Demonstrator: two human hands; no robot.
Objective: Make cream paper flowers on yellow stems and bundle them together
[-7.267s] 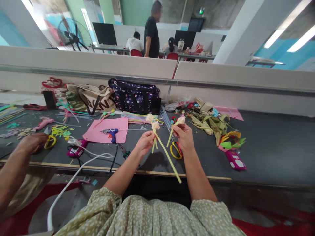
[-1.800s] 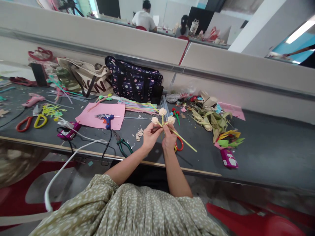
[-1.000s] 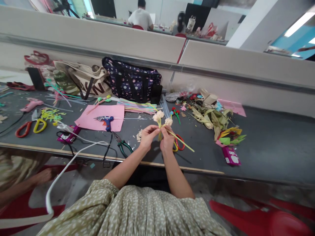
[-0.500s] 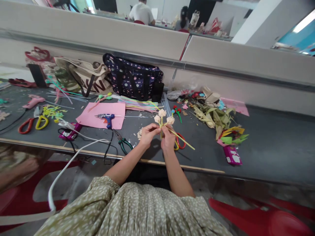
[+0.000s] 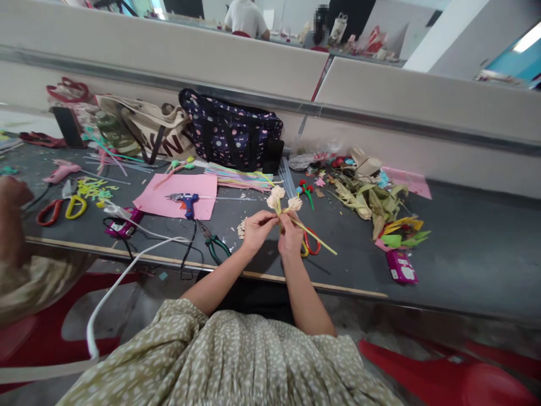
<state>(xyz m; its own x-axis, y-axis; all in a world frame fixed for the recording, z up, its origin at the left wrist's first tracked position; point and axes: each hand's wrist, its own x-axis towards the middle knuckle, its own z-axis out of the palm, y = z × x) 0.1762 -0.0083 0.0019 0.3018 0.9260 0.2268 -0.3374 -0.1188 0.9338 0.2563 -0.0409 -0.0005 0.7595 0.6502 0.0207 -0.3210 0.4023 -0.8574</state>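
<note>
Between my two hands, over the table's front part, stands a small bunch of cream flowers (image 5: 276, 194) on yellow-green stems. My left hand (image 5: 257, 230) pinches the stems from the left, just below the blossoms. From the right, my right hand (image 5: 290, 235) closes its fingers on the same stems. One long stem (image 5: 323, 242) sticks out to the lower right past my right hand. Red and yellow scissors (image 5: 313, 242) lie on the table, partly behind my right hand. Left of my left hand are green-handled pliers (image 5: 214, 243) and small cream scraps (image 5: 242, 228).
A blue glue gun (image 5: 189, 206) rests on pink paper (image 5: 146, 197). Behind are pastel sticks (image 5: 240, 179) and a dark patterned bag (image 5: 234, 135). Dried husks (image 5: 380, 200) lie to the right. Another person's hand (image 5: 14, 192) is at far left; a white cable (image 5: 114, 287) hangs over the edge.
At far left the other person's hand has moved up over the table. The view has shifted slightly. The flowers have turned a little, and my hands still hold the stems.
</note>
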